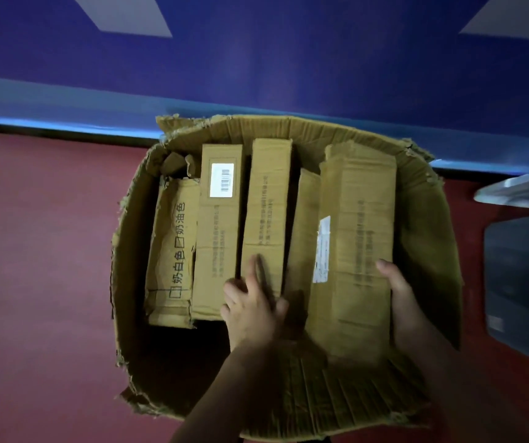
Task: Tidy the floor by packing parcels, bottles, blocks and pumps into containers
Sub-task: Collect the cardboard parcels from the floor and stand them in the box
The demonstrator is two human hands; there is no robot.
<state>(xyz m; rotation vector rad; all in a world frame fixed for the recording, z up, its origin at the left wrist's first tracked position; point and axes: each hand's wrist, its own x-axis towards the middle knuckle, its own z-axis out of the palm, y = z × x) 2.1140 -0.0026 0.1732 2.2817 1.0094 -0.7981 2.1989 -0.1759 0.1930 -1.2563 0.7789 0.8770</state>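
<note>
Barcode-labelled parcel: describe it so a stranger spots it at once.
Find the big torn cardboard box on the red floor. Inside, the parcel lies second from the left in the row. Only it bears a white barcode label on top, near its far end.

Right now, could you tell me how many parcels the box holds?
5, left to right: printed parcel, barcoded parcel, middle parcel under the left fingers, thin parcel, right parcel in the right hand. More may be hidden.

Tan carton (pixel 432 219) and parcels (pixel 218 251), white labels (pixel 222 180), red floor (pixel 33 251), blue wall (pixel 256 59)
</note>
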